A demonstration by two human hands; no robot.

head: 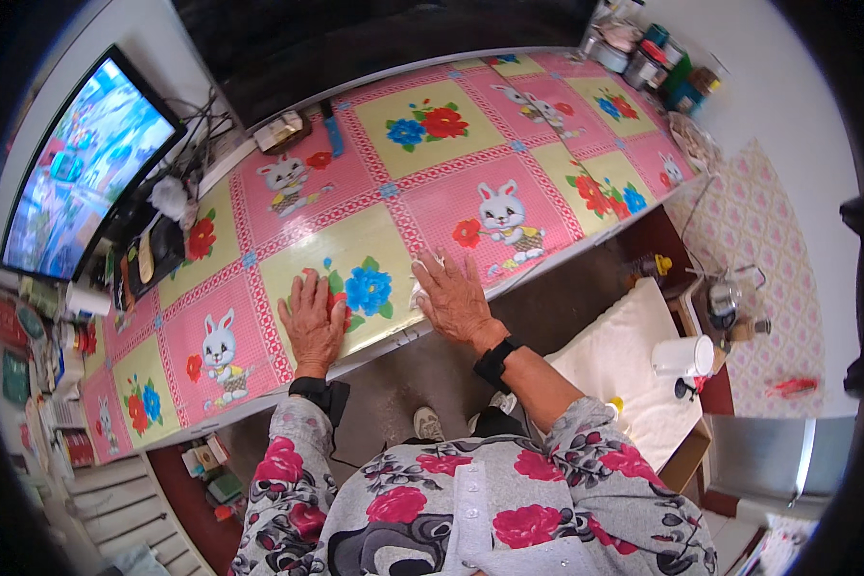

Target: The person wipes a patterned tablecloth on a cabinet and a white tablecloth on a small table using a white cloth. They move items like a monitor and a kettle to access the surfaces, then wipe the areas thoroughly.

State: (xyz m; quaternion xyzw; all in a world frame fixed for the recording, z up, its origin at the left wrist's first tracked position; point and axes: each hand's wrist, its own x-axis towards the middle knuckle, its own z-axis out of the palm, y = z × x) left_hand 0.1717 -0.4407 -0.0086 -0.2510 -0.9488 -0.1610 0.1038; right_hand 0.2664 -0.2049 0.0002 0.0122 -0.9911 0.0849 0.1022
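Note:
My left hand lies flat on a patterned plastic tablecloth, holding nothing, its fingers slightly apart near a printed blue flower. Under my right hand is a crumpled white cloth or tissue. Only its edges show past the thumb and fingertips; the palm covers the rest. Both hands rest near the table's front edge. Pink and yellow squares with rabbits and flowers cover the cloth. Farther back lies a blue-handled tool, beside a small dark basket with a pale packet in it.
A large dark screen stands along the back. On the left is a lit monitor, with cables and small items before it. Jars crowd the far right corner. To my right, a white cup stands by a cream-covered surface.

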